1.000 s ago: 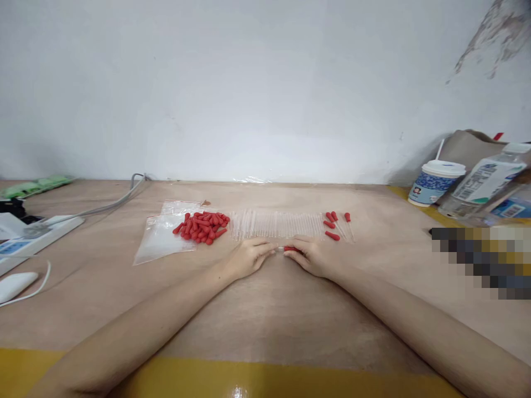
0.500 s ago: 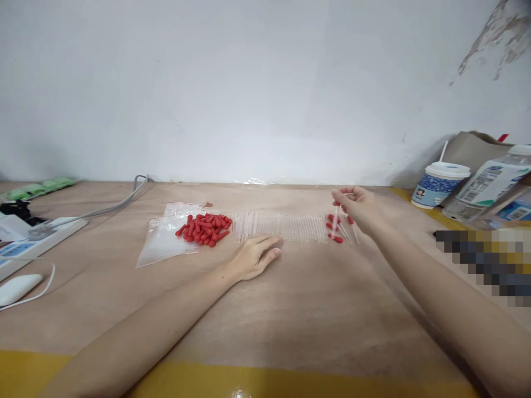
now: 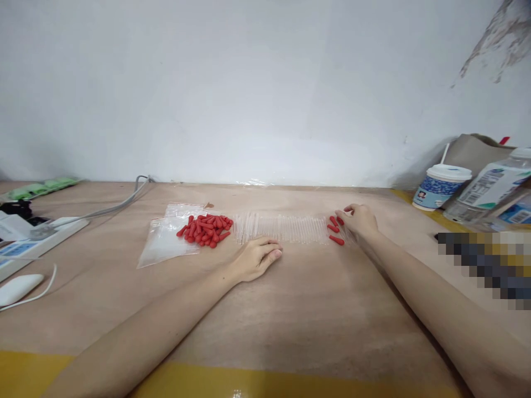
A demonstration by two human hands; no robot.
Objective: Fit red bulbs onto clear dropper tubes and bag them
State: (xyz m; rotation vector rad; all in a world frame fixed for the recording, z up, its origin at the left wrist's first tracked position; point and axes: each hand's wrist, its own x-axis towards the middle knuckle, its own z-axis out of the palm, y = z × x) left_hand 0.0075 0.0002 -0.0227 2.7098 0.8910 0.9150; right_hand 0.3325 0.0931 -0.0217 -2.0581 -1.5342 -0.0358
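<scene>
My hands at the row of clear tubes (image 3: pixel 286 228)
Left hand (image 3: pixel 256 257) rests loosely curled at 6 o'clock; right hand (image 3: pixel 360 220) lies at 3 o'clock, fingertips together on assembled red-capped droppers (image 3: pixel 337 229).

Matt wood table (image 3: pixel 290 309), clear glass-like tubes (image 3: pixel 286 228), red rubbery caps (image 3: pixel 205 229), glossy plastic bag (image 3: pixel 164 243).

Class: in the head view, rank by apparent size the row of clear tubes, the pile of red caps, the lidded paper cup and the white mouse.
1. row of clear tubes
2. pile of red caps
3. lidded paper cup and white mouse: look alike; the mouse lies nearer, so unranked.
</scene>
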